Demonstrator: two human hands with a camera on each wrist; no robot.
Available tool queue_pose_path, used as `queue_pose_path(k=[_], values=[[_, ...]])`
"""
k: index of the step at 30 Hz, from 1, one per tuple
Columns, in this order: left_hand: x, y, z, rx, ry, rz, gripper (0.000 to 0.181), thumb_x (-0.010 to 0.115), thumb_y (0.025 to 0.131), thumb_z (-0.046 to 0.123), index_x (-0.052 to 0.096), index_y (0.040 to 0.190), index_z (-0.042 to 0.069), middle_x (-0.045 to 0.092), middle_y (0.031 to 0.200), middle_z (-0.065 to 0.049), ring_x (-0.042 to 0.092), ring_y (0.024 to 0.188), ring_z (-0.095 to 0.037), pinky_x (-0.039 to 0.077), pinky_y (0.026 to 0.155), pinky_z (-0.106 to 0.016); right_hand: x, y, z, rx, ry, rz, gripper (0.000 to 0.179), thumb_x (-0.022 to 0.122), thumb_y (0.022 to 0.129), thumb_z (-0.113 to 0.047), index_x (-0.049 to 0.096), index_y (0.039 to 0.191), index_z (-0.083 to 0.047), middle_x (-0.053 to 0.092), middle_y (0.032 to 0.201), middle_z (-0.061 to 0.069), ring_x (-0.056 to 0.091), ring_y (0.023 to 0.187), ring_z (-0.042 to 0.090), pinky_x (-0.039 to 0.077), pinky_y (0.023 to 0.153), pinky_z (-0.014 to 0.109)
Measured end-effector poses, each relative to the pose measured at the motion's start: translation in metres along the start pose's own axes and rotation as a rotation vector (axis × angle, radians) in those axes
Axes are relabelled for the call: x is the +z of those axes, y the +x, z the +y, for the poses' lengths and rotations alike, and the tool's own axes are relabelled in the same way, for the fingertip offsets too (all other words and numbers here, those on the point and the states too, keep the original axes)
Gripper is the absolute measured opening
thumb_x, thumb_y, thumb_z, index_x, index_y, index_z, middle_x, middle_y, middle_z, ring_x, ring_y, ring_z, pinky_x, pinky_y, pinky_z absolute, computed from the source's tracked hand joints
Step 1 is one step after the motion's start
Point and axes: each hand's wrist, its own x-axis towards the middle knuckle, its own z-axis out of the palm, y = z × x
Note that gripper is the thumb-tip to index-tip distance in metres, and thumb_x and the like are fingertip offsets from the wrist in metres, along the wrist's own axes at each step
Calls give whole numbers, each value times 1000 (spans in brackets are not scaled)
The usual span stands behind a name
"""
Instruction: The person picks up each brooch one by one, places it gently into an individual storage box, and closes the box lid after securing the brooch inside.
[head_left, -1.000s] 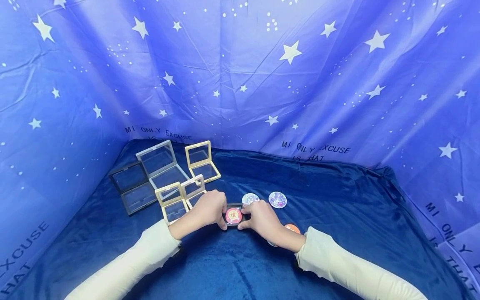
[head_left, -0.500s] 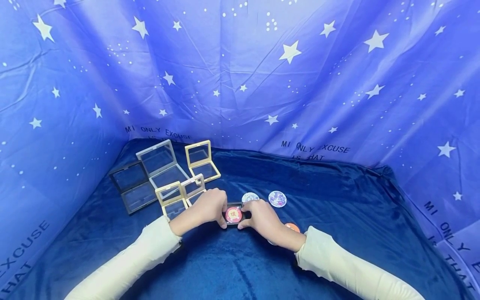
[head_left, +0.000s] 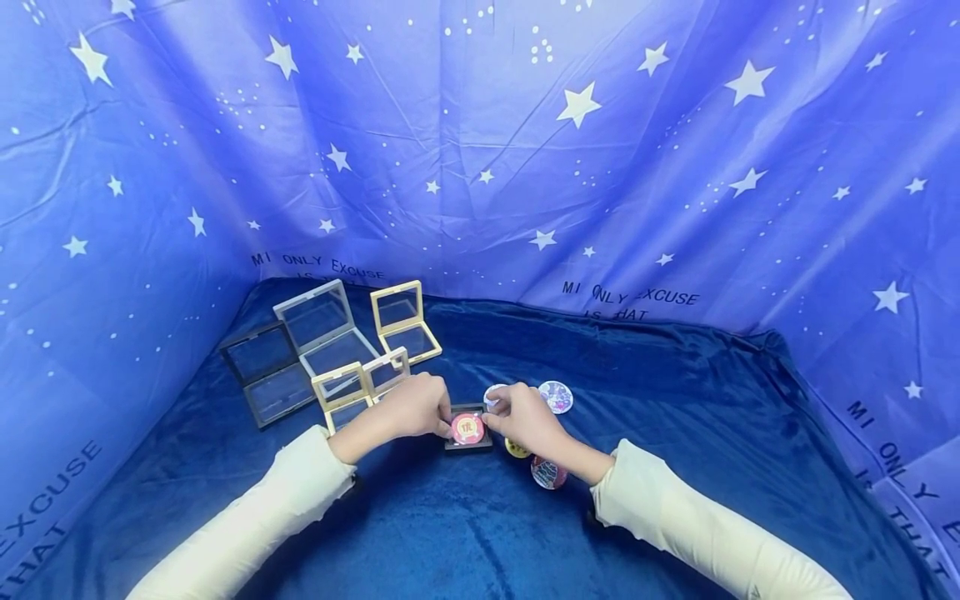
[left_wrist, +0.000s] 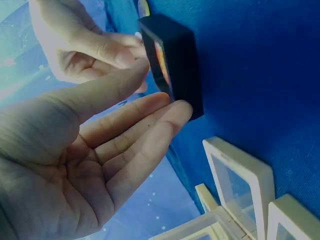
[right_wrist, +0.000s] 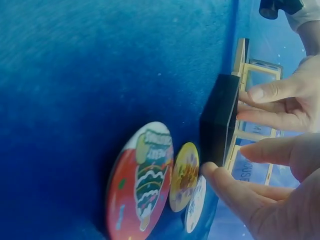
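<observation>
A small black display frame (head_left: 469,450) lies on the blue cloth between both hands. Through its window shows a round pink-red badge (head_left: 468,428) with a yellow centre. My left hand (head_left: 414,406) is at the frame's left side, its fingertips right at the edge; in the left wrist view the fingers are nearly straight. My right hand (head_left: 529,419) hovers by the right side, thumb and fingers apart, one fingertip close to the frame's corner in the right wrist view. Beneath the right hand are a yellow badge (head_left: 517,448) and a red badge with a green tree (right_wrist: 150,180).
Several open display frames stand at the left: a large grey one (head_left: 348,354), a dark one (head_left: 277,400) and pale yellow ones, such as the rear one (head_left: 410,348). A purple-white badge (head_left: 557,397) and a pale badge (head_left: 492,393) lie behind the right hand. A starry curtain (head_left: 480,208) hangs behind.
Both hands have loosened from the black frame; the right has lifted slightly upward and away. The yellow and red badges have come into view under it, and an orange badge is now hidden.
</observation>
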Motion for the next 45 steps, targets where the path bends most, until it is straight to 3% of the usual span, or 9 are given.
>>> queue_pose_path(k=[7, 14, 18, 21, 24, 30, 34, 45], values=[[-19, -1, -2, -84, -29, 79, 6, 81, 87, 18, 81, 84, 13, 78, 81, 2, 69, 72, -8, 58, 69, -29, 1, 2, -2, 113, 36, -52, 23, 76, 88, -10, 76, 108, 2, 75, 72, 5, 68, 63, 10, 53, 59, 23], [-47, -6, -11, -120, -52, 261, 10, 76, 92, 17, 82, 96, 10, 80, 90, -3, 73, 79, -15, 59, 73, -35, 2, 1, -4, 137, 80, -56, 28, 75, 88, -8, 73, 111, 7, 75, 71, 8, 71, 60, 14, 53, 58, 22], [-56, -9, -21, -182, -58, 372, 11, 75, 92, 16, 81, 97, 8, 80, 92, -7, 75, 84, -22, 59, 78, -42, 3, 2, -3, 147, 91, -54, 29, 76, 86, -8, 73, 111, 7, 72, 65, 5, 68, 56, 11, 51, 54, 21], [-59, -10, -29, -242, -40, 409, 13, 74, 92, 14, 80, 100, 6, 80, 95, -10, 76, 87, -25, 60, 77, -43, 5, 2, -3, 148, 82, -50, 30, 77, 85, -8, 72, 111, 6, 68, 60, 2, 65, 53, 9, 49, 53, 21], [-61, -12, -37, -306, -34, 396, 17, 75, 92, 16, 79, 105, 5, 79, 100, -12, 76, 90, -28, 60, 76, -43, 7, 3, -2, 153, 70, -47, 31, 78, 84, -7, 71, 112, 6, 67, 59, 1, 63, 53, 9, 48, 54, 21], [-62, -14, -48, -374, -36, 300, 21, 74, 92, 16, 78, 108, 2, 78, 106, -15, 74, 97, -33, 59, 83, -48, 10, 2, -2, 133, 42, -13, 27, 78, 80, -5, 72, 105, 5, 59, 61, -4, 54, 55, 6, 42, 54, 20], [-63, -15, -52, -384, -24, 261, 18, 73, 92, 13, 78, 106, 2, 78, 106, -16, 74, 99, -33, 59, 85, -48, 13, 2, -1, 116, 32, 5, 27, 76, 78, -1, 71, 104, 6, 53, 62, -5, 48, 56, 6, 38, 53, 19], [-67, -14, -54, -392, -33, 187, 14, 75, 92, 14, 80, 102, 6, 79, 102, -12, 74, 92, -30, 60, 79, -45, 16, 1, -3, 139, 61, 14, 28, 77, 79, 0, 71, 106, 6, 64, 62, -2, 57, 54, 5, 44, 54, 19]])
